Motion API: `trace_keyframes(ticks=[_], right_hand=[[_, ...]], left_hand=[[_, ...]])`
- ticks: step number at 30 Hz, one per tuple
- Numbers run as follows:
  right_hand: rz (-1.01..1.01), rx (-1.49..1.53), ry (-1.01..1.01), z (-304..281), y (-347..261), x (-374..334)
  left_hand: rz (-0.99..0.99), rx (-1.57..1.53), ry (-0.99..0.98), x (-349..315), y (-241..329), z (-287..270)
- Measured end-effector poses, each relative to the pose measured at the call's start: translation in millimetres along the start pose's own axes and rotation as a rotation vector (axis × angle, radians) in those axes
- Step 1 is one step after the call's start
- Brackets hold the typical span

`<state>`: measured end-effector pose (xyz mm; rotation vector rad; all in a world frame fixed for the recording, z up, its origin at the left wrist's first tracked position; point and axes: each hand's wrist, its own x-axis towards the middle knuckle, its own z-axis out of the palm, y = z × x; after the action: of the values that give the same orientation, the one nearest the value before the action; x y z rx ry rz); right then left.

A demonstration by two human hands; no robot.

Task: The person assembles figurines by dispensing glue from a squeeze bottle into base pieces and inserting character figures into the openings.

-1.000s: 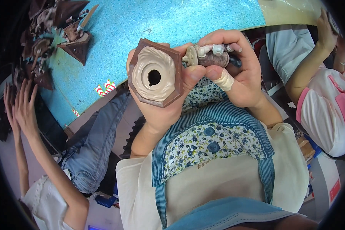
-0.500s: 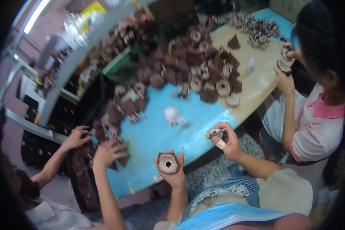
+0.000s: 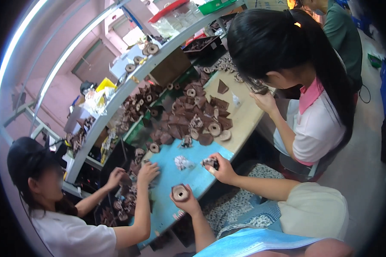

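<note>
My left hand [image 3: 191, 207] is closed around a brown, many-sided piece [image 3: 174, 191]. Its round cream middle, with a dark hole, faces up. Further right, my right hand [image 3: 225, 171] pinches a small lumpy cream-and-dark piece [image 3: 210, 162] over the edge of the blue tabletop [image 3: 197, 176]. Just left of that piece, a crumpled white lump [image 3: 182, 162] lies on the blue surface. Beyond it spreads a heap of brown angular pieces [image 3: 176, 124], some with cream rings. My two hands are apart from each other.
At left, a co-worker in a dark cap [image 3: 23, 160] reaches into dark trays of brown parts [image 3: 124, 205]. On the right, another co-worker in a white-and-pink shirt [image 3: 315, 128] holds a piece. A grey shelf rail [image 3: 116, 98] runs behind the heap.
My view has swung upward and right, bringing in more of the shelves and co-workers. Both my hands keep their pieces. The left co-worker's hands have shifted over the parts.
</note>
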<state>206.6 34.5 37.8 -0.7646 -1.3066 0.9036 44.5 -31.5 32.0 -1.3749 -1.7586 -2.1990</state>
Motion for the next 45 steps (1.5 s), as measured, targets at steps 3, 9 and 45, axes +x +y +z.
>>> trace_keyframes(ticks=[3,9,45], right_hand=[[0.011,-0.024,-0.024,-1.9,1.0,2.9],[0.055,0.041,-0.004,-4.4,14.4,3.1],[0.061,0.135,-0.097,-6.2,16.2,-2.1]], left_hand=[[-0.026,-0.02,-0.032,4.1,-7.3,-0.4],[-0.056,0.064,-0.052,8.2,-3.8,8.4],[-0.034,0.139,-0.078,3.5,16.4,7.8]])
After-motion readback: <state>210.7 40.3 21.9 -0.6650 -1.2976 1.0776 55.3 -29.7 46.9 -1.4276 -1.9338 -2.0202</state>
